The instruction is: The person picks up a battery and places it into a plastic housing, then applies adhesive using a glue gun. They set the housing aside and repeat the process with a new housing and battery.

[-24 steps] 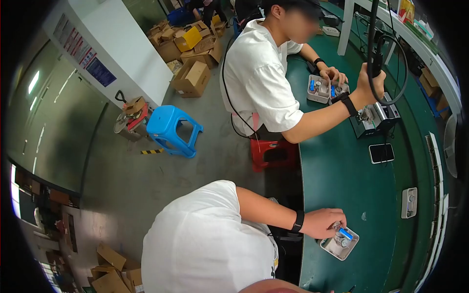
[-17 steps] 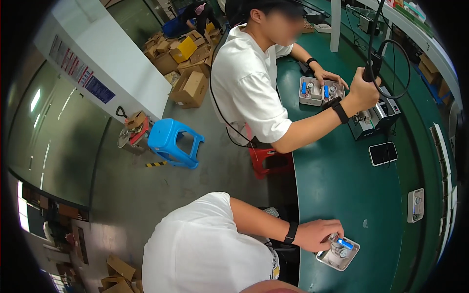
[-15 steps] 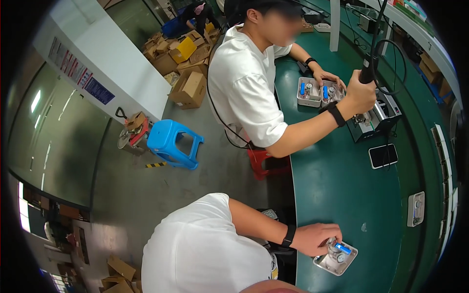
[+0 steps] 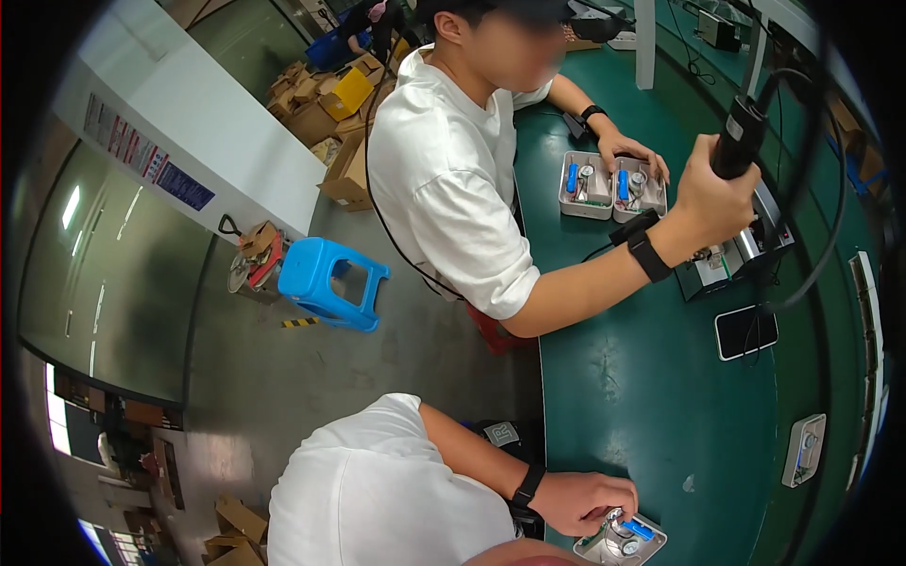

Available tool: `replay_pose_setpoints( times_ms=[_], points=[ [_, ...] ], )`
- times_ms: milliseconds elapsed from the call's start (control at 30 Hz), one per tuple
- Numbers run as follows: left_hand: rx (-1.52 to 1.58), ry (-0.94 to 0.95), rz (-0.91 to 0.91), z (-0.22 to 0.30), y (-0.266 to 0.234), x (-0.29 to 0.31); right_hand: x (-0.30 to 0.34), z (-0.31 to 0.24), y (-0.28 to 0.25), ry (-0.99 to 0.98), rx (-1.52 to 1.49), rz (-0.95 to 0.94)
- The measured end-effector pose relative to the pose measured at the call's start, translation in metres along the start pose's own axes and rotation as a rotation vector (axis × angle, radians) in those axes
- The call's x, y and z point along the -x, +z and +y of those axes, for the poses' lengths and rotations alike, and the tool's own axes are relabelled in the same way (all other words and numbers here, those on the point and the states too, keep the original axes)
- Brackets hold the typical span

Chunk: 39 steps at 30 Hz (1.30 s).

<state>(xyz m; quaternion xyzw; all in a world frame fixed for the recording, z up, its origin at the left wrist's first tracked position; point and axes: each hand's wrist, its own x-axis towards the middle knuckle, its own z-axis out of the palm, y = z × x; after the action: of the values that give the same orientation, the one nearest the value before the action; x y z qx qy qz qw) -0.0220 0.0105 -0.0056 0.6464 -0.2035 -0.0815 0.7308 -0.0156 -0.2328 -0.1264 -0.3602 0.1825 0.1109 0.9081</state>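
The left hand (image 4: 587, 500) bends over a pale open box (image 4: 656, 547) on the green workbench (image 4: 661, 406), low in the view and near the bench's left-hand edge. Its fingers are curled down, with the fingertips at the box's upper side, close to one end of a blue cylindrical cell (image 4: 638, 530) and to a round disc-like part (image 4: 630, 547) just beside it. The thumb is hidden, so I cannot tell whether the fingers pinch a part or only rest against it; the right hand is out of view. The likeliest trouble, I judge, is working one-handed: with no second hand seen on the box, a tug on anything inside could slide or tip the whole box, and the nearby edge leaves little room for that. The cell and the disc sit so close together that fingers lifting one could knock the other out of place or strain any wiring between them; the contents are too small to make out their leads. The black wristband (image 4: 528, 486) is well clear of the box, so catching there seems a lesser risk. Farther up, a co-worker's hand (image 4: 713, 203) grips a black cylindrical handle (image 4: 739, 140) whose dark cable (image 4: 830, 259) loops down on the right; a wide swing could drag that cable over the phone-like device (image 4: 746, 334), though the left hand's box lies well apart from it.
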Motion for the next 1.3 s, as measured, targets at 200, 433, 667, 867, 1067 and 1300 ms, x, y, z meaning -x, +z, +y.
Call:
replay_pose_setpoints(
  times_ms=[200,433,667,867,1067,1300],
  points=[
    [-0.031,0.158,-0.074,0.002,0.013,-0.009,0.020,-0.013,-0.016,-0.026,-0.067,-0.045],
    [0.013,-0.308,0.076,0.005,-0.016,-0.005,0.199,-0.048,0.020,-0.504,0.125,0.500],
    [0.017,-0.364,-0.249,-0.008,0.089,-0.131,0.210,-0.045,-0.002,-0.772,0.025,0.400],
    [-0.286,-0.058,-0.150,-0.080,0.170,-0.225,0.206,-0.046,-0.008,-0.776,-0.057,0.356],
    [-0.553,0.424,-0.174,-0.090,0.177,-0.270,0.202,-0.045,-0.012,-0.780,-0.055,0.325],
    [-1.226,0.418,0.014,-0.083,0.137,-0.310,0.205,-0.049,-0.012,-0.746,-0.060,0.345]
  ],
)
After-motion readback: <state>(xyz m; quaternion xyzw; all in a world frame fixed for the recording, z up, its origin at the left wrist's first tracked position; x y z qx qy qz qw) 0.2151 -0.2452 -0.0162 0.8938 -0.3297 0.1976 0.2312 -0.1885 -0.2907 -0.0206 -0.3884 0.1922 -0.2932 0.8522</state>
